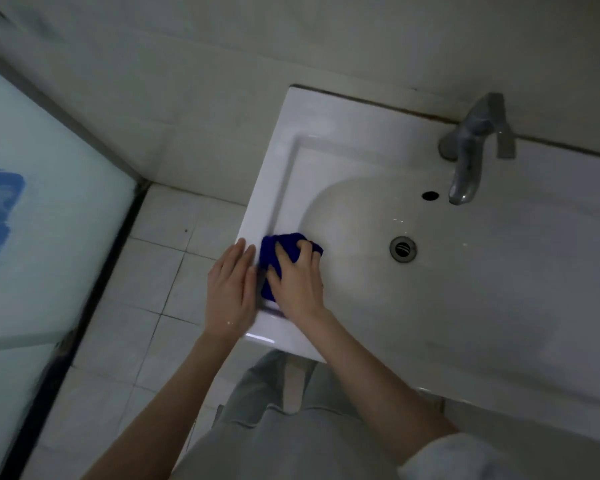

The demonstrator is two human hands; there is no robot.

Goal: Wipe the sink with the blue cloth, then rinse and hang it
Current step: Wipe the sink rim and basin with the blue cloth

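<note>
A white ceramic sink [326, 133] fills the right half of the view, with a round drain [402, 249] in its basin. A dark blue cloth [272, 252] lies bunched on the sink's flat left rim. My right hand [297, 280] presses down on the cloth with fingers spread over it, hiding most of it. My left hand [230, 289] rests flat on the sink's outer left edge, fingers straight and together, touching the cloth's side but holding nothing.
A grey metal faucet [468, 157] stands at the back of the sink above an overflow hole [430, 195]. White floor tiles [160, 258] lie left of the sink. A frosted glass panel [42, 216] with a dark frame runs along the far left.
</note>
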